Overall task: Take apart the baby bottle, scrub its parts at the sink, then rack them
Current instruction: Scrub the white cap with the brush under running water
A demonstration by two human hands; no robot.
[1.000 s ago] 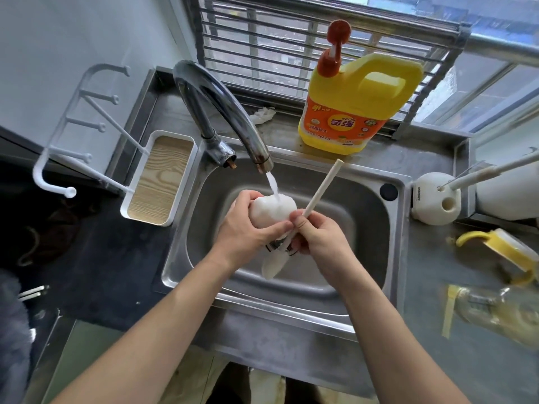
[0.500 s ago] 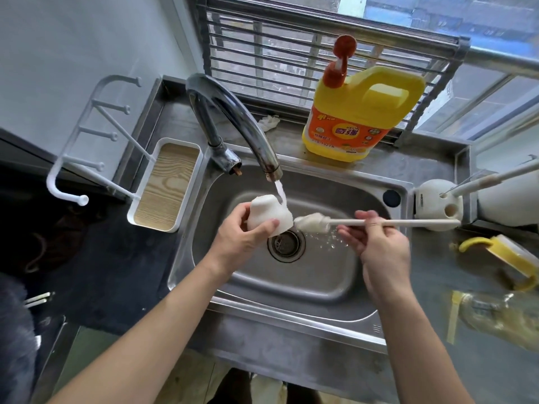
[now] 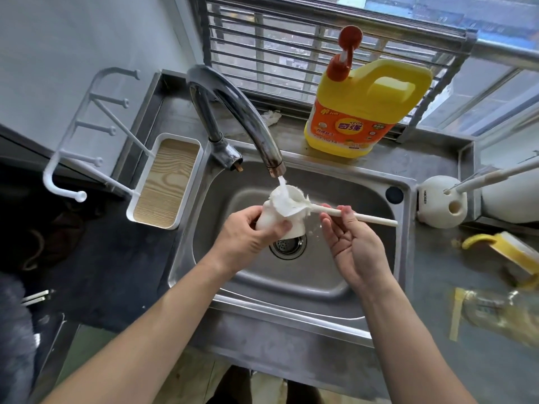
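With left hand clamped round white bottle part under faucet stream over sink, right hand pinching brush, push bristles fully inside, twist, tilt to drain.

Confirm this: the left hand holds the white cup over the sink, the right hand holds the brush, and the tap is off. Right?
Not quite: the tap is on. The head view shows water falling from it onto the white cup. The rest holds: left hand on the cup over the sink, right hand on the brush.
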